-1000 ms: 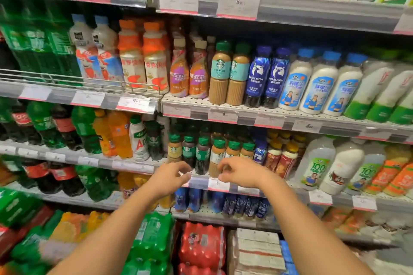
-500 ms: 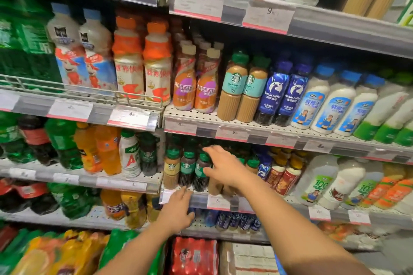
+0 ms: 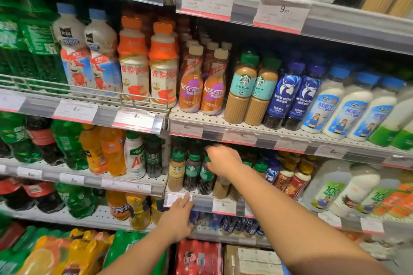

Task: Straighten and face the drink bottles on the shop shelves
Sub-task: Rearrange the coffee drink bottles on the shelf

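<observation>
Small green-capped coffee bottles stand in a row on the middle shelf, just right of centre. My right hand reaches into that row and its fingers curl over the top of a light-brown coffee bottle, hiding its cap. My left hand lies lower, fingers straight, fingertips touching the price-label strip on the shelf's front edge. It holds nothing.
The shelf above carries Nescafe bottles, Starbucks Flat White bottles and blue Luckin coffee bottles. Green and orange soda bottles fill the left bay. White milk bottles stand right. Shrink-wrapped packs sit below.
My right hand has risen from the shelf edge into the coffee row and closed over a bottle top. My left hand has dropped to the label strip. The view has moved closer.
</observation>
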Demonstrator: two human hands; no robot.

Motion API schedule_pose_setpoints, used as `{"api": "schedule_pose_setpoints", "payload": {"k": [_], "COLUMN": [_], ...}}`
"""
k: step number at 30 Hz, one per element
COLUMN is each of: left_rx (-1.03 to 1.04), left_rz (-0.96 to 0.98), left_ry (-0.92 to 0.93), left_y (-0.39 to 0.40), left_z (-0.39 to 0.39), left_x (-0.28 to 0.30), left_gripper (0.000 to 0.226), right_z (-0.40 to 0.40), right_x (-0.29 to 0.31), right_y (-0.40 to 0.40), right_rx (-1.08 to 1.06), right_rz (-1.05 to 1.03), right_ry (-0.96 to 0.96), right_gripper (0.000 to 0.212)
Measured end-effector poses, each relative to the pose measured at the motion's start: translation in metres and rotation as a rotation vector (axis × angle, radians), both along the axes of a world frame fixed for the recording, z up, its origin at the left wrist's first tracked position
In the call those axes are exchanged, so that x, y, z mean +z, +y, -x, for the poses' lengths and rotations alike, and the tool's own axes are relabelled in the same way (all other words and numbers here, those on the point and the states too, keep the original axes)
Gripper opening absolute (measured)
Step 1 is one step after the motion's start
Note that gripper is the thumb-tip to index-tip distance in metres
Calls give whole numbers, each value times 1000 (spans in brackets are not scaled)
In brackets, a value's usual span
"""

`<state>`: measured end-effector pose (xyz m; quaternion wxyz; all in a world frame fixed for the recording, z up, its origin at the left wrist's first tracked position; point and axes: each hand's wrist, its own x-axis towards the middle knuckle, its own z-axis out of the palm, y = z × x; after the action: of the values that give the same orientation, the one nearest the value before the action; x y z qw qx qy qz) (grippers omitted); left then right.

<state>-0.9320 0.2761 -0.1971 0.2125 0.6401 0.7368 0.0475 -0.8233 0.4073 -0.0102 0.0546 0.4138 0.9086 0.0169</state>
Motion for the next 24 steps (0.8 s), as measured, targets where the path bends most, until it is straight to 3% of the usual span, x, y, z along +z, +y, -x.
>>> {"api": "schedule_pose_setpoints", "payload": {"k": [5, 12, 19, 24], "left_rx": [-8, -38, -161, -243], "left_rz": [20, 57, -74, -139], "left_ry": [-4, -9, 63, 103], "left_y": [1, 3, 4, 0], "left_z": [2, 6, 1, -11], "left_x": [6, 22, 103, 180], "left_gripper": [79, 73, 48, 49], "right_z": [-3, -25, -53, -75], "right_x": [-12, -19, 32, 61], "right_y": [-4, -16, -12, -24], "right_rx": [-1, 6, 44, 119], "right_rz": [4, -13, 6, 32], "right_ry": [18, 151, 198, 140], "right_gripper": [49, 42, 41, 51]}}
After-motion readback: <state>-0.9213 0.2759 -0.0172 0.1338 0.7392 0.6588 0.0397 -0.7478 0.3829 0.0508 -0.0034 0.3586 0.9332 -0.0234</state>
